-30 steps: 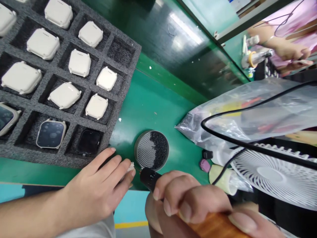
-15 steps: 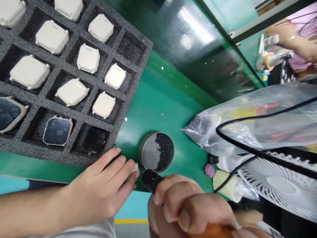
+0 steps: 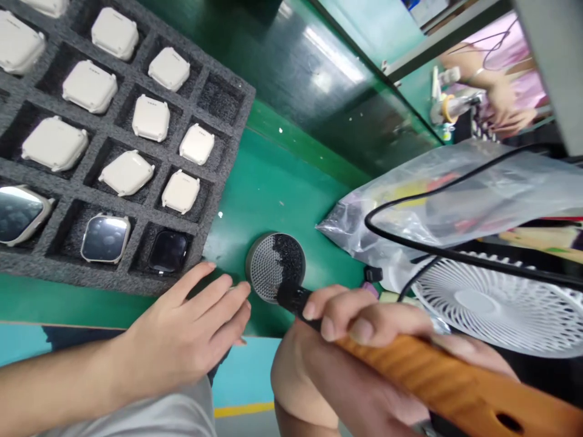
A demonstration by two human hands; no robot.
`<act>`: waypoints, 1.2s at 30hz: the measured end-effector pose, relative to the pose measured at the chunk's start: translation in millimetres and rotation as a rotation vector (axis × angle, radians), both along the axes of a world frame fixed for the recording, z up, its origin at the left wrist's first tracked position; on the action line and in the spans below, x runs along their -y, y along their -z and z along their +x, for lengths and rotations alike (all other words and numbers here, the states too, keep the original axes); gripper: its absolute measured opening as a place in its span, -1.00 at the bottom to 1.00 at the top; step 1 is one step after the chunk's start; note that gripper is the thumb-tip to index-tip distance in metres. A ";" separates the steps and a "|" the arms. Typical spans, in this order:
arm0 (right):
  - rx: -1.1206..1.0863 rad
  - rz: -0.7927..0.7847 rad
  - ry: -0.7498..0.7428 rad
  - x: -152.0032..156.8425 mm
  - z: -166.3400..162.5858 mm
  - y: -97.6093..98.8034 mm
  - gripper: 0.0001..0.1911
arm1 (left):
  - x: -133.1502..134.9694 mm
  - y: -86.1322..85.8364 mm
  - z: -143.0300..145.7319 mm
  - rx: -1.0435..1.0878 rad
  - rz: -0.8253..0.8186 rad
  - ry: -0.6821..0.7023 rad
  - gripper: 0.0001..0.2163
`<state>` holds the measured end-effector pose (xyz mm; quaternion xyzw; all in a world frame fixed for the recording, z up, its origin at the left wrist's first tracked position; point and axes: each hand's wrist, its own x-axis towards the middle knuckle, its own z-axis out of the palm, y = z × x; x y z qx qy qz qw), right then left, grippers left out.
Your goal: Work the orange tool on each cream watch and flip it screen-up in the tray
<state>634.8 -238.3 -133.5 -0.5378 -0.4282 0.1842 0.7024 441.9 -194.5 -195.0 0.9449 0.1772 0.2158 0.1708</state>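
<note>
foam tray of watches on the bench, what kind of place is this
Probably a factory line or workshop for smartwatches: a grey foam tray holds rows of smartwatches, the bench has a green work mat, and a co-worker sits at a nearby station.

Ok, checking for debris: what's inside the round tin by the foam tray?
The tin holds grey mesh and a black, bristly filling. Whatever lies beneath them is hidden, and the black tool in the right hand covers part of the rim.
</note>
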 end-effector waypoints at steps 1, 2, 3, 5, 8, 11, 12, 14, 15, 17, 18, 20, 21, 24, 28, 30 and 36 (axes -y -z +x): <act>-0.019 -0.014 0.013 -1.9 0.9 -0.3 -0.57 | -0.1 0.4 -0.8 0.001 -0.007 0.028 -0.69; -0.046 -0.026 0.023 -3.5 1.5 0.0 -0.49 | 0.2 1.0 -1.2 0.002 -0.015 0.049 -0.68; -0.077 -0.029 0.040 -4.9 1.6 0.9 -0.43 | 0.8 1.9 -1.3 0.004 -0.021 0.050 -0.68; -0.123 -0.039 0.089 -6.8 1.3 3.3 -0.42 | 2.9 3.9 -0.7 0.008 -0.015 0.007 -0.70; -0.126 -0.037 0.087 -7.1 1.6 6.2 -0.40 | 5.3 5.3 0.5 0.017 -0.002 -0.053 -0.74; -0.103 -0.029 0.045 -6.0 3.8 7.5 -0.43 | 4.4 4.3 0.4 0.035 -0.030 -0.018 -0.73; -0.101 -0.027 0.041 -5.8 4.5 7.7 -0.45 | 3.7 3.8 0.2 0.042 -0.039 -0.003 -0.71; -0.105 -0.023 0.045 -6.2 5.0 8.2 -0.47 | 2.5 3.2 0.3 0.051 -0.045 0.006 -0.68; -0.105 -0.021 0.055 -6.7 4.9 8.4 -0.47 | 2.2 3.1 0.6 0.051 -0.042 0.003 -0.68; -0.101 -0.008 0.073 -7.9 4.0 8.9 -0.45 | 2.4 3.2 1.3 0.047 -0.035 -0.013 -0.68; -0.104 -0.009 0.083 -8.4 3.6 9.1 -0.43 | 2.8 3.2 1.6 0.044 -0.034 -0.019 -0.70; -0.107 0.006 0.086 -8.8 3.0 9.2 -0.40 | 3.8 3.4 1.7 0.038 -0.030 -0.023 -0.74; -0.109 0.007 0.079 -8.6 3.0 9.1 -0.41 | 4.2 3.4 1.7 0.034 -0.028 -0.027 -0.75; -0.106 -0.008 0.061 -7.0 3.8 8.8 -0.48 | 4.4 3.3 1.4 0.021 -0.029 -0.027 -0.76; -0.111 -0.031 0.029 -4.7 5.6 9.6 -0.44 | 2.7 1.9 2.2 0.025 -0.036 -0.028 -0.69; -0.125 -0.043 0.026 -3.4 6.4 9.8 -0.45 | 2.1 1.3 2.5 0.033 -0.035 -0.030 -0.67; -0.123 -0.047 0.002 -0.6 9.0 8.7 -0.48 | 2.5 1.7 1.9 0.023 -0.025 -0.024 -0.69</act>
